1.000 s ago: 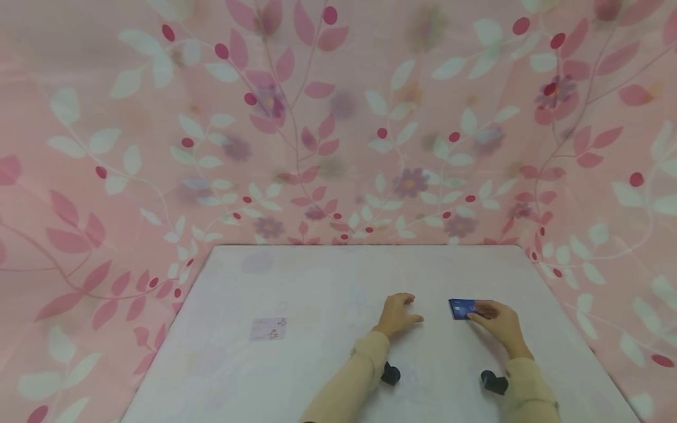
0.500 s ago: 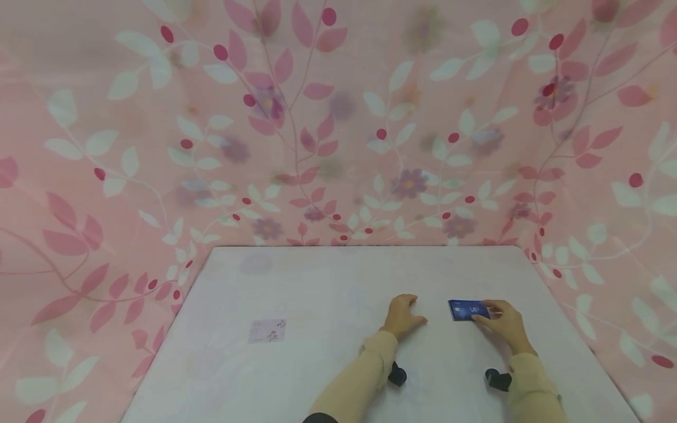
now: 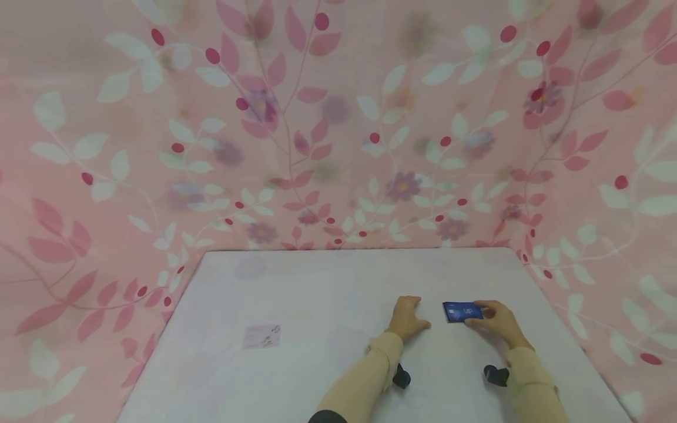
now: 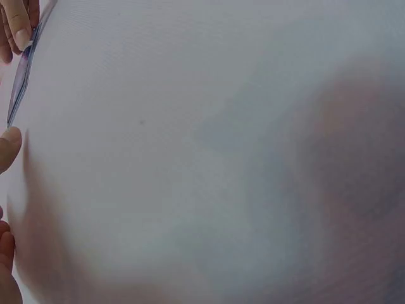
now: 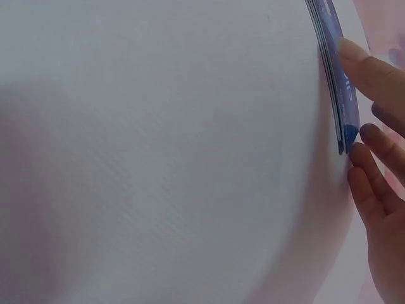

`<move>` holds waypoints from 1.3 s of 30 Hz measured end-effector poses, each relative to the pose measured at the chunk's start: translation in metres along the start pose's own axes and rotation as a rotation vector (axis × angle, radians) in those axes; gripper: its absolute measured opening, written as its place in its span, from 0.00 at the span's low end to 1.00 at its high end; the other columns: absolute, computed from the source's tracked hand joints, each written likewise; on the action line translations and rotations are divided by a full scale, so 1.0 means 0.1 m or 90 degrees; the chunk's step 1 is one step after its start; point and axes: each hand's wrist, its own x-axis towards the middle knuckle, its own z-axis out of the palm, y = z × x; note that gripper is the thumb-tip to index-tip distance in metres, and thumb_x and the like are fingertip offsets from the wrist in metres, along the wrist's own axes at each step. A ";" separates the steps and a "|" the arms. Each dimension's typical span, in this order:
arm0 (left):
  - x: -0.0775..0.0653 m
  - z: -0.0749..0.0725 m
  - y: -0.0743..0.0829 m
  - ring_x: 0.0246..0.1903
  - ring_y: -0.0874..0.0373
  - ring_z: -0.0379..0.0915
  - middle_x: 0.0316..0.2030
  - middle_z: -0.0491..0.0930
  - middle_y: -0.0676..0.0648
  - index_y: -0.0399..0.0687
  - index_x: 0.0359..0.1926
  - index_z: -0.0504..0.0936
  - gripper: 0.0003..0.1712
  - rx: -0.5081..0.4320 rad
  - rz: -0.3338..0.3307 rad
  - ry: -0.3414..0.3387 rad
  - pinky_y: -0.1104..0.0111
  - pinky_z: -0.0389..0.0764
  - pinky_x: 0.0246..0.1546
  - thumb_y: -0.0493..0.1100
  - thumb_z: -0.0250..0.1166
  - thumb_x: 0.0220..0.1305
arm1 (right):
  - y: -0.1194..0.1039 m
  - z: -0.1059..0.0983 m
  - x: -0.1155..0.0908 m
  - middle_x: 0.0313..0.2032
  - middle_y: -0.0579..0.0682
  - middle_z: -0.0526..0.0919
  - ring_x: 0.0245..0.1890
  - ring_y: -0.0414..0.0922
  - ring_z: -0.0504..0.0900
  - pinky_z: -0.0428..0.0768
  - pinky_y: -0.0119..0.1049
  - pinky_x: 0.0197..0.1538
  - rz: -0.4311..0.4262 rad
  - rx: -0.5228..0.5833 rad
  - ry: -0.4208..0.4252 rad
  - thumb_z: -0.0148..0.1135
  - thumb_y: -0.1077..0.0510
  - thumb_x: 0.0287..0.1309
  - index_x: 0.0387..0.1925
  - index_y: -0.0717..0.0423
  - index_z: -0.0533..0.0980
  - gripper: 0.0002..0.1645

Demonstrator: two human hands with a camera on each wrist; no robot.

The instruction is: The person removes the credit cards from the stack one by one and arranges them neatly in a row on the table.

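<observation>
A small stack of blue bank cards [image 3: 462, 312] lies at or just above the white table, right of centre. My right hand [image 3: 499, 323] pinches its right end between thumb and fingers. In the right wrist view, the layered edges of the cards [image 5: 330, 76] show beside the thumb [image 5: 364, 66]. My left hand [image 3: 408, 318] is just left of the stack, thumb and fingers apart and bent, holding nothing. At the left border of the left wrist view, some of its fingertips [image 4: 9, 147] appear below the cards [image 4: 22, 79]; most of that hand is out of frame.
A pale pink-lilac card [image 3: 262, 336] lies flat on the left part of the white table [image 3: 317, 282]. Pink floral cloth [image 3: 338, 147] surrounds the table at the back and sides. Dark wrist-camera pieces [image 3: 401, 377] stick out from both sleeves.
My right fingers have drawn back toward the stack's right end, baring more of the top card. My left hand has shifted right, closer to the cards. The head view has tilted slightly.
</observation>
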 end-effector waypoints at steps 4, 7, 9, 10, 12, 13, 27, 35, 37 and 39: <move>0.02 0.03 -0.01 0.49 0.54 0.69 0.46 0.78 0.46 0.39 0.49 0.80 0.36 0.030 -0.018 -0.040 0.72 0.69 0.53 0.48 0.80 0.37 | 0.01 -0.01 0.04 0.50 0.73 0.70 0.49 0.65 0.70 0.69 0.60 0.51 -0.006 -0.006 -0.044 0.74 0.52 0.42 0.57 0.69 0.69 0.43; 0.04 0.04 0.00 0.48 0.56 0.67 0.46 0.74 0.48 0.40 0.49 0.80 0.36 0.041 -0.025 -0.054 0.74 0.69 0.51 0.50 0.80 0.36 | 0.02 -0.03 0.06 0.50 0.72 0.69 0.48 0.65 0.70 0.70 0.59 0.50 -0.025 -0.011 -0.053 0.75 0.55 0.41 0.57 0.69 0.69 0.42; 0.06 0.05 0.01 0.48 0.57 0.65 0.46 0.73 0.48 0.41 0.50 0.80 0.37 0.043 -0.029 -0.059 0.75 0.69 0.50 0.50 0.80 0.36 | 0.01 -0.04 0.08 0.50 0.72 0.69 0.48 0.66 0.70 0.70 0.59 0.50 -0.028 -0.011 -0.057 0.75 0.56 0.41 0.57 0.70 0.69 0.42; 0.07 0.05 0.01 0.48 0.57 0.65 0.46 0.72 0.48 0.41 0.50 0.80 0.37 0.042 -0.032 -0.061 0.75 0.68 0.50 0.50 0.80 0.36 | 0.01 -0.05 0.08 0.51 0.72 0.68 0.49 0.66 0.70 0.71 0.59 0.50 -0.026 -0.013 -0.060 0.75 0.56 0.41 0.57 0.69 0.69 0.42; 0.08 0.06 0.02 0.48 0.58 0.64 0.46 0.71 0.48 0.41 0.52 0.79 0.38 0.045 -0.036 -0.067 0.75 0.68 0.51 0.51 0.79 0.37 | 0.01 -0.06 0.08 0.51 0.73 0.67 0.49 0.66 0.70 0.70 0.59 0.50 -0.018 -0.016 -0.072 0.74 0.56 0.42 0.57 0.69 0.68 0.41; 0.08 0.07 0.02 0.48 0.58 0.63 0.46 0.71 0.49 0.41 0.52 0.79 0.39 0.048 -0.037 -0.070 0.75 0.68 0.51 0.51 0.79 0.37 | 0.01 -0.06 0.08 0.52 0.73 0.67 0.49 0.67 0.70 0.70 0.60 0.50 -0.014 -0.017 -0.078 0.74 0.56 0.43 0.58 0.69 0.68 0.41; 0.08 0.01 0.13 0.42 0.60 0.58 0.42 0.68 0.50 0.47 0.53 0.80 0.35 0.154 -0.017 -0.098 0.73 0.63 0.46 0.59 0.73 0.45 | -0.06 -0.13 0.21 0.44 0.68 0.72 0.42 0.60 0.73 0.72 0.57 0.45 -0.011 -0.101 -0.122 0.73 0.59 0.43 0.56 0.67 0.71 0.37; 0.09 0.00 0.16 0.43 0.61 0.58 0.41 0.71 0.51 0.57 0.54 0.80 0.32 0.246 0.016 -0.113 0.72 0.61 0.46 0.63 0.69 0.48 | -0.05 -0.15 0.28 0.45 0.70 0.75 0.39 0.58 0.75 0.73 0.56 0.44 -0.060 -0.119 -0.133 0.75 0.61 0.38 0.50 0.68 0.73 0.35; 0.09 0.01 0.16 0.43 0.61 0.58 0.41 0.70 0.51 0.58 0.54 0.80 0.32 0.260 0.022 -0.107 0.72 0.61 0.46 0.64 0.69 0.48 | -0.06 -0.15 0.30 0.46 0.72 0.75 0.41 0.59 0.75 0.72 0.58 0.45 -0.060 -0.123 -0.138 0.75 0.61 0.38 0.50 0.68 0.73 0.34; 0.08 0.01 0.17 0.43 0.61 0.58 0.41 0.70 0.51 0.58 0.54 0.80 0.32 0.262 0.017 -0.107 0.72 0.60 0.46 0.64 0.68 0.49 | -0.07 -0.16 0.31 0.47 0.72 0.74 0.41 0.60 0.74 0.72 0.58 0.45 -0.055 -0.124 -0.144 0.75 0.61 0.38 0.50 0.67 0.72 0.34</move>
